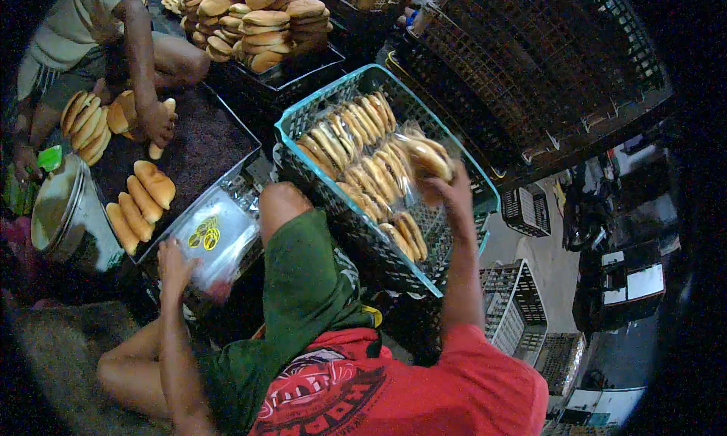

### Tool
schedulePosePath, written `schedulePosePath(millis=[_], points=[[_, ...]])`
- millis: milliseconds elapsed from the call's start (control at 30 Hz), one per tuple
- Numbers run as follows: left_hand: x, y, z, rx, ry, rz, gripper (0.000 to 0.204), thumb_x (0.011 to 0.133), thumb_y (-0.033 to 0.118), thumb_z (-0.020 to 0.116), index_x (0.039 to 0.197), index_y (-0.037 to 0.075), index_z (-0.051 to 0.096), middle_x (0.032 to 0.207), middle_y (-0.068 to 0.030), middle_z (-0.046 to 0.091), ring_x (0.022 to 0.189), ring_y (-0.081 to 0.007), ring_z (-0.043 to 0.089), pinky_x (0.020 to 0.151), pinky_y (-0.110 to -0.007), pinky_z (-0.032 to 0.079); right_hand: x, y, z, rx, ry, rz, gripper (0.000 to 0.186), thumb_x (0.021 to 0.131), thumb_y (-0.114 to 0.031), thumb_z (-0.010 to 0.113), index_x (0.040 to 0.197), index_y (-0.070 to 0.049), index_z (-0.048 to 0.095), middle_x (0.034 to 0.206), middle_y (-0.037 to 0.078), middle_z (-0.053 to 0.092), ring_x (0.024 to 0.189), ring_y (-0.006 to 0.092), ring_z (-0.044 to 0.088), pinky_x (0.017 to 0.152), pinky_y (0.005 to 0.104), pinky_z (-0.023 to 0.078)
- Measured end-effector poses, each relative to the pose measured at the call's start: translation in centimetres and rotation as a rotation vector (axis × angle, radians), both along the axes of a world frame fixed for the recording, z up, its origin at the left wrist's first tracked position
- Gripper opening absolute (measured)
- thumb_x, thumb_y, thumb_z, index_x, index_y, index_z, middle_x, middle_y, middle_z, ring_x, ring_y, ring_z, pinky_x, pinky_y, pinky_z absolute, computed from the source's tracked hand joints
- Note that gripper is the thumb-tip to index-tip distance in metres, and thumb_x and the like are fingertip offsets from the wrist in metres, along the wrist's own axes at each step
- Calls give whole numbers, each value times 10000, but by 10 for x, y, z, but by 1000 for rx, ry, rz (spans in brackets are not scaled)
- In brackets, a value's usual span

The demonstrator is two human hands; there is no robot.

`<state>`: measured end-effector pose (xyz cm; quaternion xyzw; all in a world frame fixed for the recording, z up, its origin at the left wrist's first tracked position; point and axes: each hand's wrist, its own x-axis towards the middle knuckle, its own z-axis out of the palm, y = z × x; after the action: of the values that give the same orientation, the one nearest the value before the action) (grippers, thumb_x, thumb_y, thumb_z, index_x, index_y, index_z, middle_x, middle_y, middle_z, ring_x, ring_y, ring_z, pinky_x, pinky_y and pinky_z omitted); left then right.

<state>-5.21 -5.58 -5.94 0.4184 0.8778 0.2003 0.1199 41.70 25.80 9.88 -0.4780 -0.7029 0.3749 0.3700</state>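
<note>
At one o'clock from the seated person (409, 379), the right hand (449, 185) is wrapped around bagged bread (426, 156) above the teal-rimmed lattice crate (326, 94), though blur hides the exact hold. Slick film could slip, or careless pressing could dent the soft, golden, oval packed buns (375, 177). At ten o'clock, the left hand (176, 266) lies loosely spread, seemingly gripping nothing, beside glossy, flat plastic bags (233, 228).
</note>
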Motion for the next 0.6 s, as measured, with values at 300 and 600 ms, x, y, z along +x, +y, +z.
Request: schedulePosePath(millis=[300,600], points=[[-14,-20,-26,-60,116,-29,307,846,255,639,1072,56,695,898,-226,670,819,-396,650,712,-458,498,89,-37,-139,-124,-619,-122,650,899,-428,608,1393,-34,458,1355,229,525,1261,362,501,1064,411,382],[-34,-17,-31,278,45,405,294,989,241,475,1036,10,650,861,-235,665,778,-400,647,687,-453,503,-78,-61,-82,469,-421,-115,277,938,-147,573,1159,17,602,1171,175,607,1110,296,565,994,395,420]])
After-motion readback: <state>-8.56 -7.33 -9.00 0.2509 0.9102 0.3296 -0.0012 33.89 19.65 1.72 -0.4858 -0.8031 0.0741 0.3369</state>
